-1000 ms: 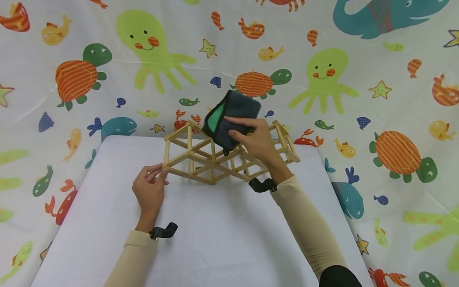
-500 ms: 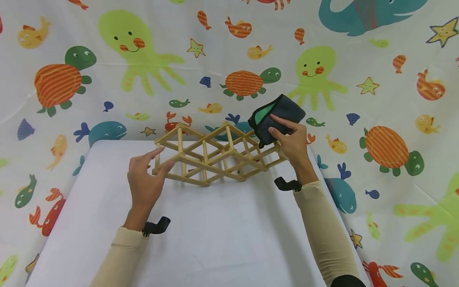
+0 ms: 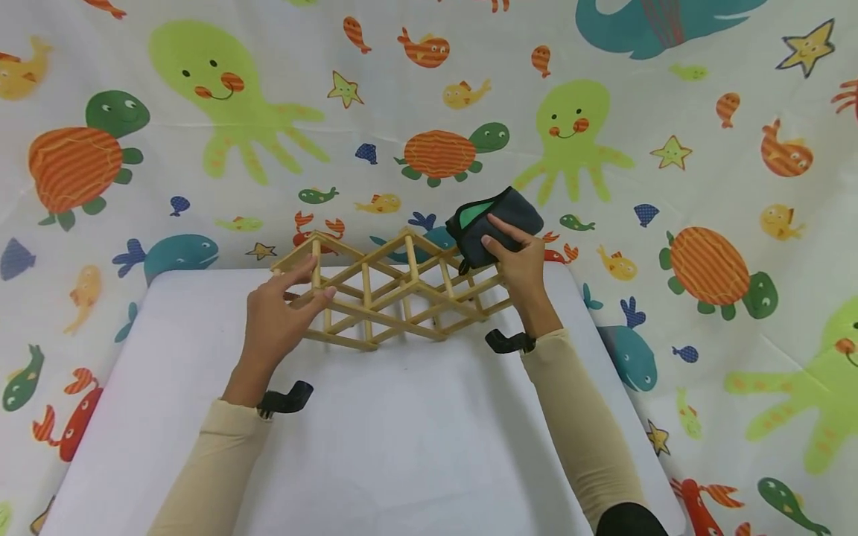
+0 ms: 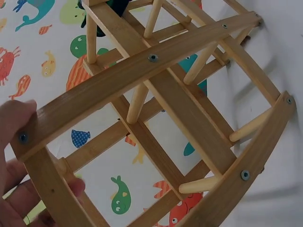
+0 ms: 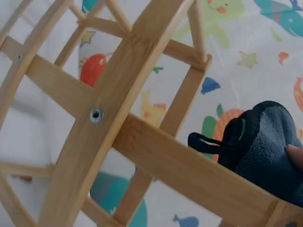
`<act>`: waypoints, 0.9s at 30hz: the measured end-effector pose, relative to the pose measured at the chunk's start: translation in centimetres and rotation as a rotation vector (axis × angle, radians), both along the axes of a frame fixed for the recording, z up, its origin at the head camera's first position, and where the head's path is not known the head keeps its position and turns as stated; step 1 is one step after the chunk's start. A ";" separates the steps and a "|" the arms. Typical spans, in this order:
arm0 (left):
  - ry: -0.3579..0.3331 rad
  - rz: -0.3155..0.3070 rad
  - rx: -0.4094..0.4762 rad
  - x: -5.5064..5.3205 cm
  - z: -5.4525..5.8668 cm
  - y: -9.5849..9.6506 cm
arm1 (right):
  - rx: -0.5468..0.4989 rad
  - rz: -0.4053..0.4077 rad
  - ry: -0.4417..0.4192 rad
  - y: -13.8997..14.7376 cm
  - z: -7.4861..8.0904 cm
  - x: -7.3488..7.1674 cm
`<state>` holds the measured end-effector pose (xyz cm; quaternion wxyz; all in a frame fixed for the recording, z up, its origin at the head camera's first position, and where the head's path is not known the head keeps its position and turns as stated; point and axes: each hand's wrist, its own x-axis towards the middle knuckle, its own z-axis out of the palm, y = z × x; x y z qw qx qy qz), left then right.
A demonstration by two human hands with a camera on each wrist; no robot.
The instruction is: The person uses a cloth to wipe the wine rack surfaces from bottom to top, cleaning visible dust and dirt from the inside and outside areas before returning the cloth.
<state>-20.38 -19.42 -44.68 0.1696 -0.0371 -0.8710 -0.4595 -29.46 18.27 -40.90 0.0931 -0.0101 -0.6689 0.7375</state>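
An expandable wooden wine rack (image 3: 412,284) of crossed slats and round dowels stands on the white table. My left hand (image 3: 273,320) grips its left end, thumb and fingers on either side of the frame; in the left wrist view the thumb lies by a screwed slat (image 4: 94,90) and the fingertips curl behind. Above the rack's right end, my right hand (image 3: 526,274) pinches a folded dark blue-grey cloth (image 3: 524,211) with a green inner side. Its black loop (image 5: 206,143) hangs near a slat in the right wrist view. Whether cloth touches wood I cannot tell.
The white tabletop (image 3: 395,439) spreads in front of the rack. Close behind it hangs a white curtain (image 3: 375,45) printed with sea animals. A black camera sits on each wrist.
My left hand let go of the rack's lower left corner, spread its fingers and took hold higher up. My right hand carried the cloth to the rack's right end. The view turned slightly right.
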 end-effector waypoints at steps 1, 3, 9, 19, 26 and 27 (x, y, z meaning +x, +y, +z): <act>-0.003 0.007 0.009 0.0 0.1 -0.3 | -0.017 -0.003 -0.002 -0.3 -0.2 0.0; -0.006 0.022 0.021 0.2 0.2 -1.0 | -0.029 -0.001 -0.003 -1.0 -0.4 0.0; 0.004 0.052 0.043 0.3 0.4 -2.4 | 0.005 0.044 -0.046 -2.0 -0.2 0.8; -0.007 0.089 0.125 -0.4 -0.6 -1.5 | -0.001 -0.072 0.100 3.3 -0.2 0.5; 0.027 0.102 0.120 -0.3 -1.2 -1.7 | 0.276 -0.147 0.192 6.3 -2.6 0.4; 0.034 0.099 0.118 -0.3 -1.3 -1.7 | 0.294 -0.126 0.189 6.3 -2.9 0.3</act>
